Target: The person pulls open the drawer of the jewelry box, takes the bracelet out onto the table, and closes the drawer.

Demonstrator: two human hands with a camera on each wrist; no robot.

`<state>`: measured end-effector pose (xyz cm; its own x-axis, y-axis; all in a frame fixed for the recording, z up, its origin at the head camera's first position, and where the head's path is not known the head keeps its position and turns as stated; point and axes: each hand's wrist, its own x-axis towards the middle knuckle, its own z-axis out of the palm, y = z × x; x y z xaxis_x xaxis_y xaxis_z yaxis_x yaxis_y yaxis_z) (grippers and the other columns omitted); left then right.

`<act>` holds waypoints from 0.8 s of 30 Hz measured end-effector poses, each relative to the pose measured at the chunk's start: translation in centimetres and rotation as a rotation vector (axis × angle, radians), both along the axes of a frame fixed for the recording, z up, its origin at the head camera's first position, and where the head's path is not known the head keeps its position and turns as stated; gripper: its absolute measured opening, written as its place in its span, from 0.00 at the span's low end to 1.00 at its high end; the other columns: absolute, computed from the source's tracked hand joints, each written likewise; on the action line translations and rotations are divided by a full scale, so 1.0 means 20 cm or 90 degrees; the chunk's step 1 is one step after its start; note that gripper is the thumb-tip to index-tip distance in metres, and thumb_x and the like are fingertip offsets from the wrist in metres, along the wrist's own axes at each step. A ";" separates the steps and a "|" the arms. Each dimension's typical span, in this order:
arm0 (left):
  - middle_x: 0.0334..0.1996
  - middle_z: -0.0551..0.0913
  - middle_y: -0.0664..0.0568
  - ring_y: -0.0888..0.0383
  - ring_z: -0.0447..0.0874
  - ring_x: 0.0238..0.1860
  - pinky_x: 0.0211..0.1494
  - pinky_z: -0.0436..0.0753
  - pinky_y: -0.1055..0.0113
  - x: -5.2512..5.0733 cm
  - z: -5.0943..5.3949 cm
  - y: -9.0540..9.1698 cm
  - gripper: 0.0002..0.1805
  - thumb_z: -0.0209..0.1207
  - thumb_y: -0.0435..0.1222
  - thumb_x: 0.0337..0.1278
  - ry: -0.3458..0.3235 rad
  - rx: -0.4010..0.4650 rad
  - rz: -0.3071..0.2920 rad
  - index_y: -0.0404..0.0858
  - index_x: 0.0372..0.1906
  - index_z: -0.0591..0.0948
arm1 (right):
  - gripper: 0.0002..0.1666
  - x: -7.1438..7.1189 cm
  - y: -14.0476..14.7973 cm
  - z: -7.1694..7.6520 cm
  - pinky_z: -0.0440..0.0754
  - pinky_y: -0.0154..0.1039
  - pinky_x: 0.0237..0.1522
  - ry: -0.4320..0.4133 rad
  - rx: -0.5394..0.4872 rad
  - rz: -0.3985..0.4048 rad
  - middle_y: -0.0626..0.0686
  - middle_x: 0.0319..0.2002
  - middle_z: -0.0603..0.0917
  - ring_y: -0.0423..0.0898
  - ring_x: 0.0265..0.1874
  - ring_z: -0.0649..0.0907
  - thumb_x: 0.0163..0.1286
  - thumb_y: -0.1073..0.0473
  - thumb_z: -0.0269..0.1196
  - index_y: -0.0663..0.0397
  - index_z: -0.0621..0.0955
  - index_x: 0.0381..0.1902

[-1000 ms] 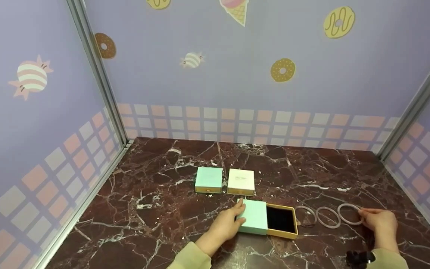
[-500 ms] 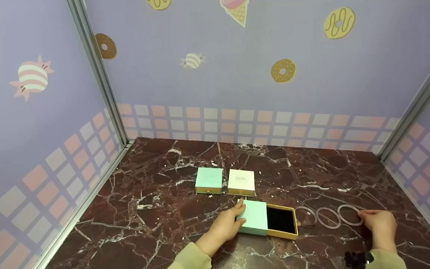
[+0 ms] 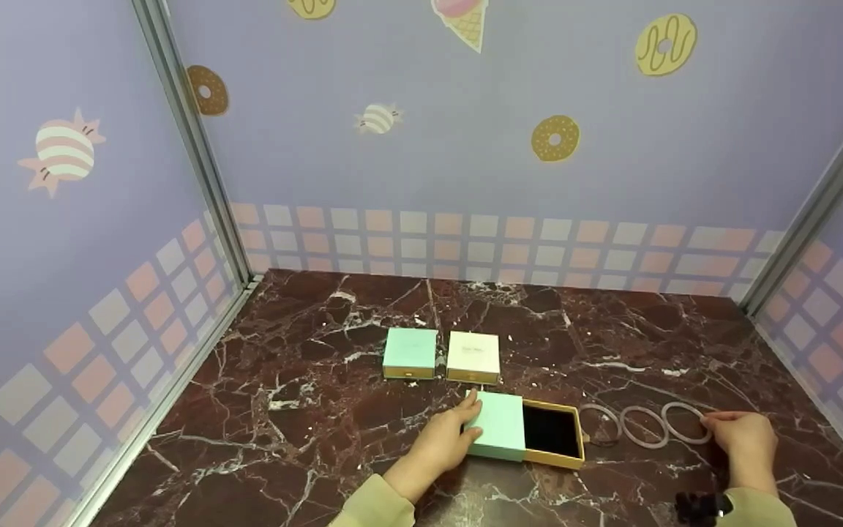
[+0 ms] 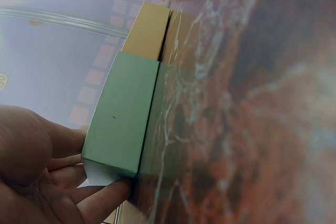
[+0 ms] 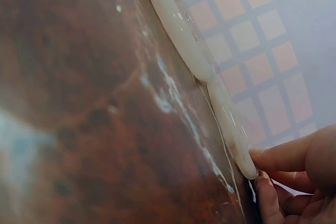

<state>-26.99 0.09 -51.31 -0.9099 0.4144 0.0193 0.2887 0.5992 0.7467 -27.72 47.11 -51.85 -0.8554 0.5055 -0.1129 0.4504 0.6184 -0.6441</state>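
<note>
My left hand (image 3: 439,441) grips the closed end of a mint-green drawer box (image 3: 496,424), thumb and fingers on either side of it in the left wrist view. Its yellow drawer (image 3: 575,462) is pulled partway out to the right, showing a black lining (image 3: 549,430). Three pale bangles lie in a row beyond the drawer: a left bangle (image 3: 616,417), a middle bangle (image 3: 643,443) and a right bangle (image 3: 687,440). Between thumb and finger, my right hand (image 3: 747,443) pinches the right bangle's outer edge. In the right wrist view that bangle (image 5: 229,124) lies flat, close to the table.
Behind the drawer box stand two shut boxes, one turquoise (image 3: 410,350) and one cream (image 3: 473,353), side by side. A dark red marbled tabletop (image 3: 304,432) carries everything. Patterned panels (image 3: 451,176) enclose the back and both sides.
The right hand and the bangle it pinches have shifted very slightly left. The left hand, the boxes and the other bangles stay in place.
</note>
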 end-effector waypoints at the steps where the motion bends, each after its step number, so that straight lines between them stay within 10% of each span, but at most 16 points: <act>1: 0.82 0.58 0.45 0.38 0.65 0.77 0.75 0.74 0.46 0.00 0.00 0.00 0.30 0.58 0.35 0.74 0.001 0.000 0.000 0.35 0.76 0.68 | 0.16 0.00 0.00 0.00 0.71 0.69 0.66 0.000 -0.001 0.002 0.72 0.53 0.85 0.78 0.58 0.73 0.69 0.54 0.65 0.62 0.90 0.41; 24: 0.81 0.60 0.44 0.38 0.67 0.76 0.76 0.72 0.45 -0.01 0.00 0.00 0.30 0.59 0.35 0.73 0.030 -0.001 -0.002 0.33 0.75 0.69 | 0.16 -0.01 0.00 0.00 0.69 0.68 0.68 0.016 0.024 0.008 0.72 0.53 0.85 0.77 0.58 0.74 0.70 0.55 0.64 0.64 0.89 0.42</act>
<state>-27.15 0.14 -51.28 -0.9068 0.4170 0.0621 0.3257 0.5991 0.7315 -27.84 47.15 -51.87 -0.8637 0.4988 -0.0722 0.4266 0.6473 -0.6317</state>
